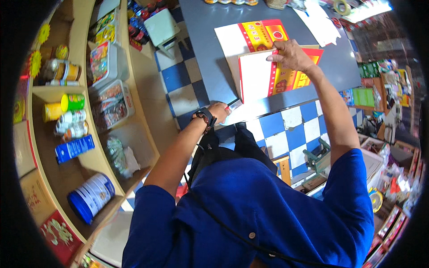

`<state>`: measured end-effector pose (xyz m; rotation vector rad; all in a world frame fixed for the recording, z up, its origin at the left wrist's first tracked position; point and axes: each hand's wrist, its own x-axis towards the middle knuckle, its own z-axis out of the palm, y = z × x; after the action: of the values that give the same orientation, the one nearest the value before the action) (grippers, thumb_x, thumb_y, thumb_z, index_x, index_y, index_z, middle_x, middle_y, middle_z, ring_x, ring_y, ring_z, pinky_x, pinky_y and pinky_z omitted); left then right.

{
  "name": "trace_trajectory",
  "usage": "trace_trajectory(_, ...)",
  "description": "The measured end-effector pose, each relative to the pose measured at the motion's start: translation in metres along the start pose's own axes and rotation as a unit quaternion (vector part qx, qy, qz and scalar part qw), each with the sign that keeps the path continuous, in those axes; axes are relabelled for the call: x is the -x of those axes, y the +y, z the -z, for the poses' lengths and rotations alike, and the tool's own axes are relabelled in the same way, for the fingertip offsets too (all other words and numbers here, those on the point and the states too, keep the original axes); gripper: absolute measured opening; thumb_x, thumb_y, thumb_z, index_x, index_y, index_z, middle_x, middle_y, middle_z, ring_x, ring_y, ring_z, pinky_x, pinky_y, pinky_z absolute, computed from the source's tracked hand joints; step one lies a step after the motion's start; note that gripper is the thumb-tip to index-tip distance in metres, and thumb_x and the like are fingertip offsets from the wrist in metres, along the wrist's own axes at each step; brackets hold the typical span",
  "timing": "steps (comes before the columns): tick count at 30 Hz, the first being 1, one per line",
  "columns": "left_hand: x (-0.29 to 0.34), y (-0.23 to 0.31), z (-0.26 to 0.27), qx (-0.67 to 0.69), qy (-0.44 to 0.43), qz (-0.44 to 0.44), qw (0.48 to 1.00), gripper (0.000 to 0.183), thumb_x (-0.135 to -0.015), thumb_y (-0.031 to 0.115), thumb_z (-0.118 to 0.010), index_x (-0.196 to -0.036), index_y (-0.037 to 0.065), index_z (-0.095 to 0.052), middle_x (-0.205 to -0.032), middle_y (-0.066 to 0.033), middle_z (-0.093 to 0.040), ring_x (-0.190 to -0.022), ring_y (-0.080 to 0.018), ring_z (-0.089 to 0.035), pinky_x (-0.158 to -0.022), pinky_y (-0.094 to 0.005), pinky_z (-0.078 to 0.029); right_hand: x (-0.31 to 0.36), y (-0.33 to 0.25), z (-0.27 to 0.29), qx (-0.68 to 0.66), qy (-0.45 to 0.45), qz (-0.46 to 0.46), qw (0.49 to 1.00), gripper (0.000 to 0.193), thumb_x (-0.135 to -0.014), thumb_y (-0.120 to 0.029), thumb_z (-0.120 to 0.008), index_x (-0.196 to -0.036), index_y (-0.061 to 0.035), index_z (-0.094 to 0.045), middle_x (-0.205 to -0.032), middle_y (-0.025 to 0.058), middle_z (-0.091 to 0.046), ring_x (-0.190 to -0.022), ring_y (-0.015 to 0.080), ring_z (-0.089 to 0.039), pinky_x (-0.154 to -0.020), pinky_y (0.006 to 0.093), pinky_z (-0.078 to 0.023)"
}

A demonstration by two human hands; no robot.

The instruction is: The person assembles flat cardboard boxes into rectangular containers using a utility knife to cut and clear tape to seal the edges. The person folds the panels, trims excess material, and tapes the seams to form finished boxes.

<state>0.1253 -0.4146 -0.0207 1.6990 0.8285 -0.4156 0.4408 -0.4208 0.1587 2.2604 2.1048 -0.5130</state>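
A cardboard carton (257,79), white with red and yellow print, stands partly folded near the front edge of the grey table (205,49). My right hand (290,56) reaches over from the right and grips its upper edge, thumb on the near face and fingers behind. Behind that face, another printed panel (263,33) of the carton spreads toward the back. At the table's front left corner, my left hand (218,112) is closed beside the carton's lower corner. Something small, pale and red shows at its fingertips; its kind is unclear. A dark watch (205,118) circles my left wrist.
Wooden shelves (134,89) with tins, jars and plastic bins run along the left. A pale stool (161,27) stands between them and the table, on a blue-and-white checked floor (277,129). Papers (317,22) and a tape roll (342,7) lie at the table's back right.
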Motion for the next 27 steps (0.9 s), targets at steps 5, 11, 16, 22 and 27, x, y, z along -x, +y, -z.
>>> trace_trajectory(5, 0.052, -0.026, -0.023, 0.264, -0.065, 0.049, 0.961, 0.032, -0.103, 0.033, -0.05, -0.097, 0.003, -0.06, -0.069, -0.0044, -0.061, -0.055, -0.0124, -0.055, -0.051, -0.0291, -0.047, -0.03, 0.001, -0.04, -0.094, -0.02, -0.001, 0.995, 0.057, -0.09, -0.054, -0.064, -0.114, -0.0031, -0.063, -0.098, 0.014, -0.074, -0.085, 0.0211, -0.073, -0.077, 0.034, -0.059)
trace_trajectory(11, 0.077, -0.048, -0.071, 0.173, -0.003, 0.089, 0.981, 0.048, -0.098, 0.05, -0.05, -0.084, 0.008, -0.067, -0.065, -0.0019, -0.057, -0.053, -0.0117, -0.05, -0.048, -0.03, -0.04, -0.054, -0.017, -0.114, 0.061, -0.045, 0.115, 0.99, 0.06, -0.099, -0.057, -0.047, -0.129, -0.006, -0.059, -0.118, 0.0175, -0.066, -0.116, 0.0293, -0.062, -0.103, 0.0474, -0.043)
trace_trajectory(16, 0.071, -0.042, -0.115, 0.119, 0.091, 0.05, 0.987, 0.05, -0.096, 0.048, -0.048, -0.077, 0.006, -0.07, -0.079, -0.014, -0.071, -0.076, -0.0304, -0.067, -0.075, -0.0406, -0.051, -0.033, -0.04, -0.158, 0.069, 0.057, 0.159, 0.983, 0.057, -0.1, -0.056, -0.044, -0.127, -0.0076, -0.059, -0.123, 0.0139, -0.062, -0.123, 0.0304, -0.054, -0.108, 0.0465, -0.036)
trace_trajectory(22, 0.056, -0.011, -0.128, 0.162, 0.073, 0.081, 0.981, 0.051, -0.098, 0.048, -0.046, -0.083, 0.006, -0.071, -0.08, -0.0139, -0.069, -0.076, -0.0287, -0.065, -0.075, -0.0414, -0.05, -0.023, -0.052, -0.204, 0.053, 0.167, 0.147, 0.974, 0.049, -0.095, -0.051, -0.059, -0.125, -0.0114, -0.059, -0.125, 0.0117, -0.059, -0.117, 0.0255, -0.054, -0.105, 0.0424, -0.04)
trace_trajectory(27, 0.066, -0.018, -0.145, 0.143, 0.133, 0.038, 0.98, 0.051, -0.099, 0.046, -0.046, -0.084, 0.003, -0.07, -0.082, -0.0175, -0.068, -0.078, -0.0339, -0.066, -0.077, -0.0441, -0.05, -0.026, -0.05, -0.209, 0.073, 0.164, 0.133, 0.975, 0.05, -0.095, -0.052, -0.058, -0.124, -0.012, -0.06, -0.123, 0.0124, -0.059, -0.115, 0.0243, -0.055, -0.102, 0.0409, -0.043)
